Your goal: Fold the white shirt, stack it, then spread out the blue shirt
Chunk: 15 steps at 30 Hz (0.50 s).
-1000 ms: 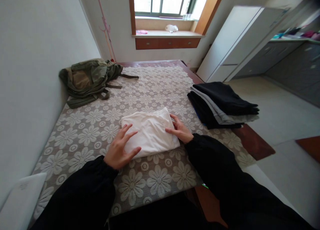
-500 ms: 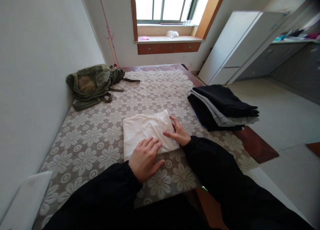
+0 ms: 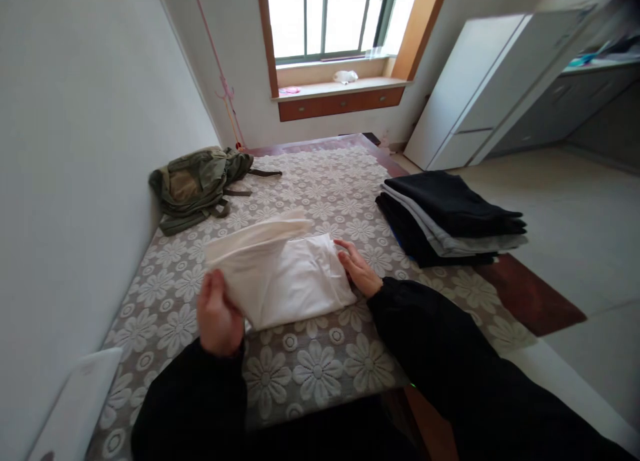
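Surface: counter (image 3: 320, 374) covered with a floral lace cloth, set against a white wall, window beyond.
Garment: white folded garment (image 3: 295, 281) lies at the near centre of the counter; its left edge is now raised off the cloth, where half a second ago it lay flat.
Left hand: left hand (image 3: 217, 314) has moved from resting flat on the garment to its left edge; grip closed on that lifted edge.
Right hand: right hand (image 3: 357, 271) stays at the garment's right edge, fingers flat, grip open, pressing the fabric.
Surroundings: dark clothes stack (image 3: 447, 217) to the right; green backpack (image 3: 197, 184) far left by the wall.
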### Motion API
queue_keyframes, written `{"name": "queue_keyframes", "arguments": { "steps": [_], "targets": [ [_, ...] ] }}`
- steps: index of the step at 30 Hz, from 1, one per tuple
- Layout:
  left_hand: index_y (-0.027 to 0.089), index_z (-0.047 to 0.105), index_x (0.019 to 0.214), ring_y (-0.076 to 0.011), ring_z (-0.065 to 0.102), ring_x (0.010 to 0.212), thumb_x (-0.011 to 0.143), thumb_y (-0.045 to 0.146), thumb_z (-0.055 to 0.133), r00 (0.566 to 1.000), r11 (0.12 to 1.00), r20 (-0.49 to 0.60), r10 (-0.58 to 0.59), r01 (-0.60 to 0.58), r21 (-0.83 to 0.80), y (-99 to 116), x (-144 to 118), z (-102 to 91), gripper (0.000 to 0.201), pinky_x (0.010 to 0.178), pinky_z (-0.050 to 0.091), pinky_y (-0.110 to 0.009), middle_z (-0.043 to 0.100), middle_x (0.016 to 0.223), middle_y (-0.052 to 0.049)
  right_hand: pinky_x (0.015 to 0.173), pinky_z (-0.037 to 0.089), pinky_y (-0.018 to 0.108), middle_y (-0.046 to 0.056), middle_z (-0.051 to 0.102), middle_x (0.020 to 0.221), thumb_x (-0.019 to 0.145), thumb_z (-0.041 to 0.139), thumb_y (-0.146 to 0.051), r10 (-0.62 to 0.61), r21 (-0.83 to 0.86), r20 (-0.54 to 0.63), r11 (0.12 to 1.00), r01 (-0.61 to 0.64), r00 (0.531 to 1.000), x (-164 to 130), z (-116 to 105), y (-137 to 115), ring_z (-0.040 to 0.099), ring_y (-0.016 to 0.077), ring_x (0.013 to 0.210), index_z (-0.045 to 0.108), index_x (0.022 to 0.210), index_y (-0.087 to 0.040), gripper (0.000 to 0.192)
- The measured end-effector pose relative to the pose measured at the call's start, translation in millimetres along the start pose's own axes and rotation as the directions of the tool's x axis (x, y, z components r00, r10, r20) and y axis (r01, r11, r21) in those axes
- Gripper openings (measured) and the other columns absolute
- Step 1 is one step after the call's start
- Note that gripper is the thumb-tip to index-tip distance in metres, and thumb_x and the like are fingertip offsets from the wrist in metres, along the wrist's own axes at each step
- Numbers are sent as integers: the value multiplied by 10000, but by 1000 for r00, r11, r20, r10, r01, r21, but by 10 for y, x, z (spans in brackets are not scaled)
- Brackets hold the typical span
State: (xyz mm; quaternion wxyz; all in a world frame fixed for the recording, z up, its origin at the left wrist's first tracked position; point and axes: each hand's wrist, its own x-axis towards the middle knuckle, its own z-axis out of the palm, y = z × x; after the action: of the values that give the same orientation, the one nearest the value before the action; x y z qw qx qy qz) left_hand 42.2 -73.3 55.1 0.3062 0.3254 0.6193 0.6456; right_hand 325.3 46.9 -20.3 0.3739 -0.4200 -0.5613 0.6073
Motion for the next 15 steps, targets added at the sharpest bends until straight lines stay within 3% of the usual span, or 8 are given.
{"name": "queue_keyframes", "arguments": {
  "steps": [3, 5, 7, 11, 15],
  "targets": [
    [351, 691, 1193, -303, 650, 1337, 909, 623, 666, 968, 988, -249, -25, -14, -156, -39, -16, -661, 394, 1018, 618, -441, 805, 1185, 9, 873, 610, 413, 92, 736, 1228, 808, 838, -531, 15, 38, 10, 999, -15, 1000, -31, 45, 4, 737, 252, 991, 332, 1575, -288, 950],
    [406, 711, 1150, -313, 653, 1348, 868, 625, 707, 944, 992, -328, -38, -3, -124, -125, -98, -1026, 358, 1008, 634, -482, 817, 1162, 33, 846, 609, 403, 103, 710, 1283, 759, 874, -430, 1, 11, 10, 1000, -1, 1000, -46, 66, 7, 733, 242, 976, 347, 1577, -303, 981],
    [382, 723, 1109, -318, 673, 1328, 845, 606, 710, 926, 991, -364, -101, 61, -120, -217, -182, -1276, 346, 1018, 638, -500, 818, 1164, 14, 841, 604, 399, 107, 688, 1303, 741, 865, -379, -12, -25, 7, 1000, 12, 1000, -52, 73, 7, 726, 229, 951, 399, 1560, -301, 946],
    [304, 736, 1101, -318, 706, 1282, 817, 542, 709, 907, 943, -300, -297, 228, -243, -262, -224, -1489, 372, 1007, 656, -460, 813, 1180, -68, 813, 598, 382, 83, 692, 1246, 729, 837, -360, -29, -94, 16, 995, 30, 999, -44, 63, -15, 708, 215, 913, 584, 1411, -272, 733],
    [294, 739, 1032, -296, 693, 1302, 803, 455, 776, 914, 919, -209, -347, 287, -269, -191, -146, -1563, 282, 965, 678, -394, 820, 1137, -68, 682, 560, 337, 42, 727, 1062, 745, 817, -427, -13, -169, 37, 986, 19, 999, -48, 46, -44, 660, 188, 763, 711, 1232, -258, 526]
  ]
}}
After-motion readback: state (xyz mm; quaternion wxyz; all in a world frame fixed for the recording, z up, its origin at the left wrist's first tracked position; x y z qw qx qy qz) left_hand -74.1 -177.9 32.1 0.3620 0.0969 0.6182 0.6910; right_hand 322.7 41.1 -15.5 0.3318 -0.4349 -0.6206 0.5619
